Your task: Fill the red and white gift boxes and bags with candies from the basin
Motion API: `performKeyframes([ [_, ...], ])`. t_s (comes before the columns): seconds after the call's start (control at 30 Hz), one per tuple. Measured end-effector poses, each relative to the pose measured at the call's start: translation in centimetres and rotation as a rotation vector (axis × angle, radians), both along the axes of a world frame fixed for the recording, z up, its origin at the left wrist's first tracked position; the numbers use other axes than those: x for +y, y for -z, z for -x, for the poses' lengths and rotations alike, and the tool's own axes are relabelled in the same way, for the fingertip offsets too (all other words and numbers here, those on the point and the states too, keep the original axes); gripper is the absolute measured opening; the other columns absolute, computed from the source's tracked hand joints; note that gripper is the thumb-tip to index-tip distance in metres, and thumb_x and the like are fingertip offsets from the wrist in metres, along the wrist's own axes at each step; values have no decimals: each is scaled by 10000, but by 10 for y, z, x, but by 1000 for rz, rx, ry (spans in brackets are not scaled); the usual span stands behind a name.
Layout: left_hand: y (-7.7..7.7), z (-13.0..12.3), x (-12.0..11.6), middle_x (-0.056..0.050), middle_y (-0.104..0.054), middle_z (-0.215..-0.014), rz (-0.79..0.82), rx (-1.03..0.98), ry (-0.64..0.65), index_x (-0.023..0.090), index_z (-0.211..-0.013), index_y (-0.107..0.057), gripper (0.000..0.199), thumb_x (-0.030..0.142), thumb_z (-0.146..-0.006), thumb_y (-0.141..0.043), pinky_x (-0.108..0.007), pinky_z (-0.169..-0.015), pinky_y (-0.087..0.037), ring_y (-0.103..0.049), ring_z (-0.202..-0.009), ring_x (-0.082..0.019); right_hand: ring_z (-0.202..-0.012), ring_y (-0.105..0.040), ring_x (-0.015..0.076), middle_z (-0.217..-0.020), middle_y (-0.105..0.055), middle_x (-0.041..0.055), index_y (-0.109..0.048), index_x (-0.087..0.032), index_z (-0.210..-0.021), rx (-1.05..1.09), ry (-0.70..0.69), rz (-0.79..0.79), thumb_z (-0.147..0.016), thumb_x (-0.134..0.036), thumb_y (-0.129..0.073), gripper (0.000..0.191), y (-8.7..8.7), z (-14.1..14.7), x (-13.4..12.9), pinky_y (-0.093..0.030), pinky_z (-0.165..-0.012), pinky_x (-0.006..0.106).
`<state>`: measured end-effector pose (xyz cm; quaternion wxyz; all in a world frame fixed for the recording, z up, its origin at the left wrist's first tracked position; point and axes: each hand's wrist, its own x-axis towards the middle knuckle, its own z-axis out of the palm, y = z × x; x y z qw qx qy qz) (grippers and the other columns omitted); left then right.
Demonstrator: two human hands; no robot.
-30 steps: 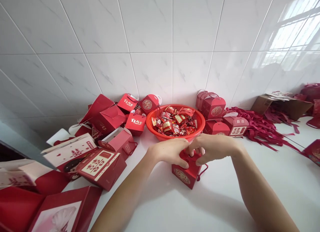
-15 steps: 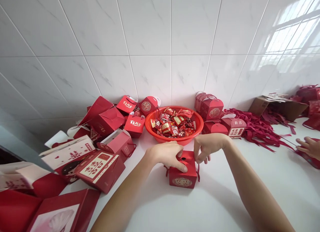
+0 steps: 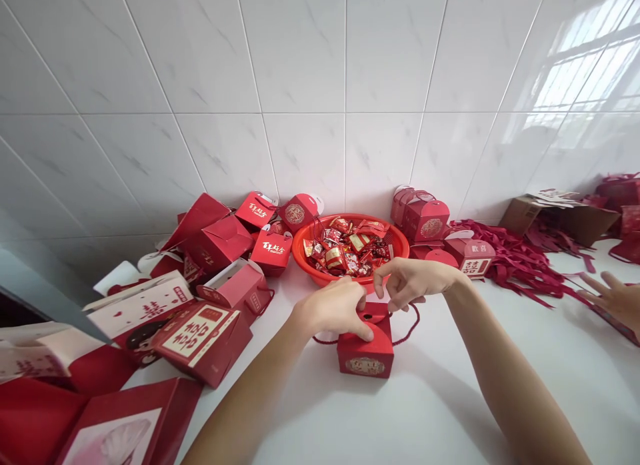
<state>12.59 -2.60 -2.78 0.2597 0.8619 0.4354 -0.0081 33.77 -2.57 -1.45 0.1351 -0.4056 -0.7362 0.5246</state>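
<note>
A small red box (image 3: pixel 366 358) with a gold pattern on its front stands on the white table in front of me. My left hand (image 3: pixel 337 308) grips its top, with the thumb on the front flap beside a dark hole. Dark red cord shows on both sides of the box, looping out at the right. My right hand (image 3: pixel 413 283) is at the box's back right corner, fingers curled by the top of the cord loop; whether they pinch the cord is hard to make out.
Behind the box sits a red basket (image 3: pixel 301 255) of wrapped sweets. Red boxes (image 3: pixel 203 335) crowd the left. More boxes (image 3: pixel 425 221), dark red ribbons (image 3: pixel 517 268) and a cardboard box (image 3: pixel 595 218) lie right. Another person's hand (image 3: pixel 617 298) shows at the right edge.
My right hand has risen slightly and moved toward the back of the box. The cord now bows outward on both sides. The other person's hand has spread its fingers.
</note>
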Motion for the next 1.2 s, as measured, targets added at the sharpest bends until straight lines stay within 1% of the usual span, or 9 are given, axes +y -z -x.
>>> performKeyframes([
  [0.13, -18, 4, -9, -60, -661, -1106, 149, -484, -32, 211, -1119, -624, 406, 359, -754, -723, -295, -707, -486, -648, -916, -222, -376, -354, 32, -492, -573, -74, -607, -193, -794, 189, 120, 37, -636, -345, -843, 323, -6, -2, 5, -176, -365, 184],
  [0.23, -30, 7, -17, -63, -661, -1119, 306, -807, 29, 218, -1215, -576, 399, 353, -853, -678, -324, -816, -527, -661, -972, -204, -474, -470, 59, -618, -640, -33, -578, -180, -788, 313, 189, -8, -626, -364, -867, 379, -13, -4, 2, -301, -419, 189],
  [0.3, -34, 7, -23, -78, -640, -1192, 347, -909, 70, 229, -1259, -558, 429, 357, -870, -687, -357, -902, -529, -641, -1090, -225, -600, -577, 105, -712, -669, -1, -585, -177, -774, 330, 227, -75, -644, -369, -857, 357, -19, -3, -5, -408, -505, 213],
  [0.5, -30, -2, -36, -112, -442, -1513, 312, -959, 114, 293, -1443, -463, 673, 355, -834, -742, -448, -1045, -494, -452, -1381, -318, -756, -663, 190, -770, -693, 18, -662, -190, -741, 97, 383, -342, -727, -360, -753, 193, -29, 12, -35, -505, -640, 290],
  [0.63, -24, -6, -36, -93, -332, -1599, 232, -929, 130, 306, -1474, -449, 768, 389, -788, -783, -485, -1075, -479, -349, -1450, -357, -653, -636, 174, -686, -681, 3, -679, -206, -699, -48, 438, -459, -762, -273, -670, 93, -21, 24, -42, -459, -540, 270],
  [0.8, -23, -5, -37, -67, -277, -1631, 146, -938, 113, 326, -1469, -453, 735, 373, -806, -766, -486, -1097, -466, -316, -1471, -352, -600, -590, 152, -641, -651, -4, -681, -201, -696, -46, 518, -595, -808, -291, -627, 154, -22, 19, -43, -408, -493, 253],
  [0.9, -24, -6, -40, -62, -350, -1593, 21, -1033, 93, 312, -1391, -543, 571, 344, -846, -712, -476, -1105, -457, -358, -1451, -338, -624, -602, 168, -663, -674, 16, -699, -203, -695, 70, 710, -751, -796, -347, -675, 178, -33, 5, -46, -451, -535, 277],
  [1.07, -25, -9, -40, -86, -553, -1425, -118, -1039, 139, 236, -1184, -676, 330, 329, -868, -685, -418, -1080, -471, -474, -1361, -293, -611, -602, 177, -666, -673, 11, -705, -234, -716, 366, 1221, -1105, -747, -324, -755, 107, -45, -26, -53, -493, -556, 318],
  [1.2, -17, -14, -27, -71, -667, -1265, -79, -861, 232, 216, -1080, -714, 235, 323, -875, -674, -398, -1076, -459, -578, -1232, -245, -614, -636, 204, -656, -657, 11, -674, -247, -708, 461, 1364, -1223, -750, -296, -740, 92, -45, -49, -45, -528, -612, 373],
])
